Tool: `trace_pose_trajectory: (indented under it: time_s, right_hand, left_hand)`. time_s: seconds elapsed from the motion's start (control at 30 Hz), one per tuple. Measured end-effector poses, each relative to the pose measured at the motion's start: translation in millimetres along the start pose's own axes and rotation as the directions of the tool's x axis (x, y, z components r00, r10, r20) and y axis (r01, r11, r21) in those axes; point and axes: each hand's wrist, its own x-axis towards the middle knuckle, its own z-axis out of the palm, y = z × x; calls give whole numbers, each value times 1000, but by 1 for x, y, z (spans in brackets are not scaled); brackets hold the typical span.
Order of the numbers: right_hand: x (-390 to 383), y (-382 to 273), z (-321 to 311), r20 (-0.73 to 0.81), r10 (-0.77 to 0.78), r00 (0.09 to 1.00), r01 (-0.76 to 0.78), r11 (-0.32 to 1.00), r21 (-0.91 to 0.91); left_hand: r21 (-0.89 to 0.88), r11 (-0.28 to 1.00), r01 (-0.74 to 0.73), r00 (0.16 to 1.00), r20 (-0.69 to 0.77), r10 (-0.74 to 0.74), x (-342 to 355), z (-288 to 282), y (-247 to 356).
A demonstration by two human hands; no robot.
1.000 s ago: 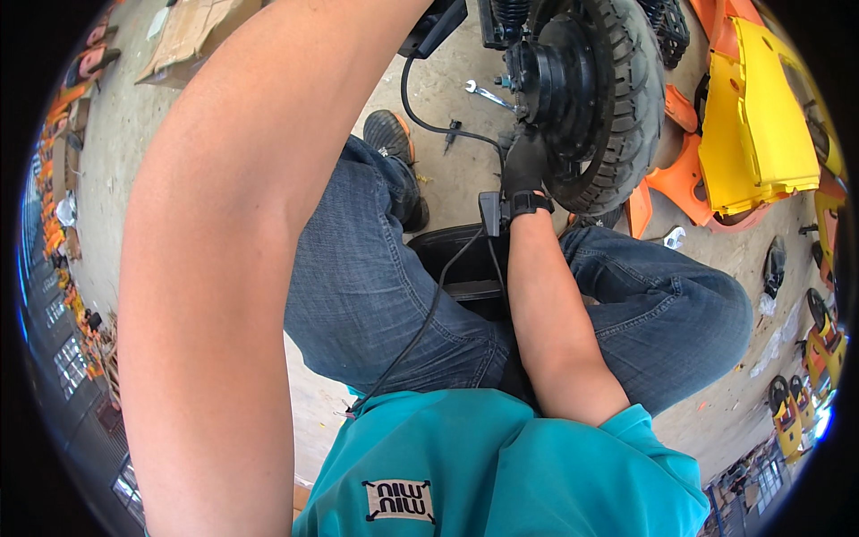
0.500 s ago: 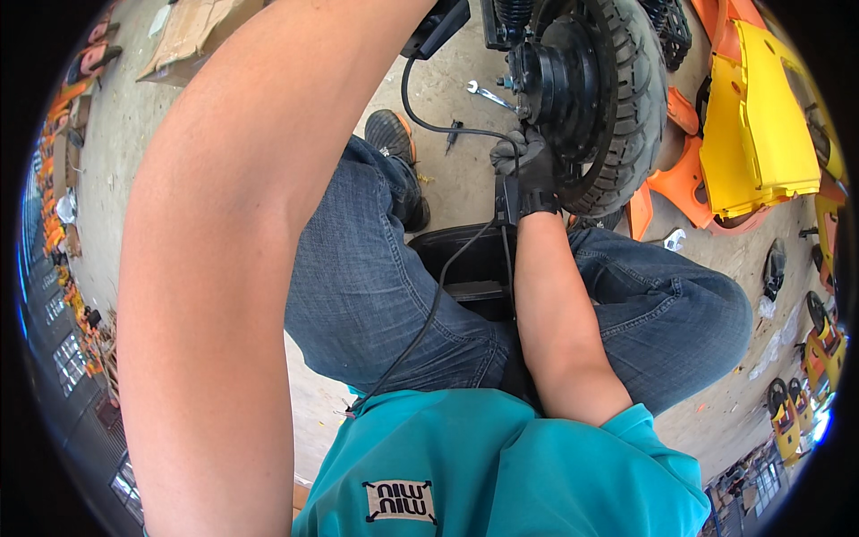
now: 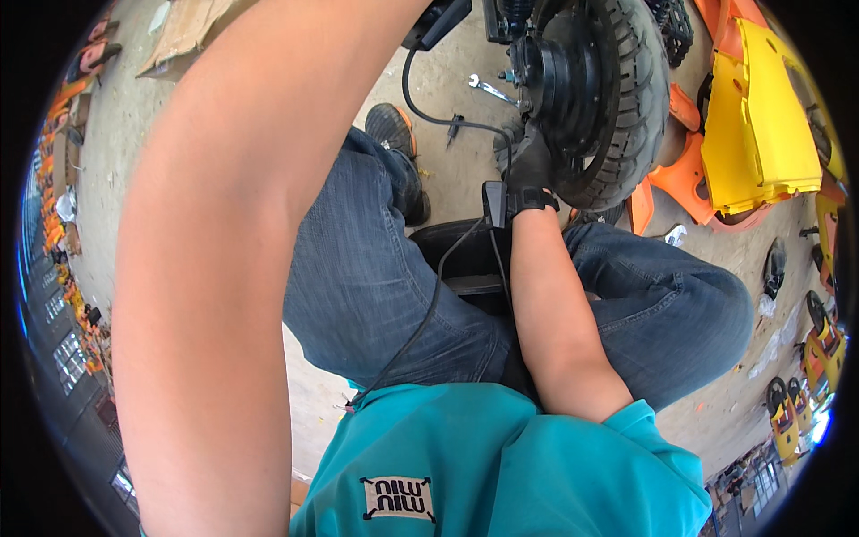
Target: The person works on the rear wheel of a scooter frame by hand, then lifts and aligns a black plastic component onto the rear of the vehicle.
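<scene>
My right hand [image 3: 530, 166], in a dark glove with a black strap at the wrist, is at the lower side of the wheel hub [image 3: 546, 76]. Its partly visible fingers are curled; whatever they hold is hidden behind the glove and hub. Beside that wrist sits a small black box [image 3: 494, 204] with thin cords. A black cable [image 3: 447, 119] loops from a dark part near the top edge down to the glove. The black knobbly tyre [image 3: 637, 107] surrounds the hub. My left forearm stretches up past the top edge, leaving my left hand out of view.
On the concrete floor lie a spanner [image 3: 490, 91], a small black tool [image 3: 455, 131] and an adjustable wrench [image 3: 675, 235]. Yellow [image 3: 761, 116] and orange panels [image 3: 684, 183] stand at the right. A cardboard sheet [image 3: 190, 36] is at the upper left. My bent legs flank a black container [image 3: 456, 246].
My right hand has turned slightly and its wrist has shifted a little left and up; more of the glove's back shows. The wheel and floor tools look nearly unmoved.
</scene>
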Motion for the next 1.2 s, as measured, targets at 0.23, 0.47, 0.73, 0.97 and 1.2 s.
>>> trace_pose_trajectory:
  time_s: [0.23,0.47,0.73,0.97,1.2]
  right_hand:
    - [-4,3,-5,75,-203,976,216,928,-305]
    - [-18,-1,6,78,-267,961,275,869,-411]
    - [3,7,-13,115,-121,986,137,979,-151]
    - [6,8,-17,147,-75,986,84,995,-53]
    - [3,5,-15,64,-84,994,92,987,-132]
  left_hand:
    - [506,775,-379,922,280,268,17,-2,-10]
    - [337,941,-25,984,174,-37,14,-4,-3]
    - [144,972,187,973,109,-203,3,-6,7]
    - [237,970,51,987,136,-85,3,-10,9]
    - [69,984,166,986,16,-167,-3,-3,9]
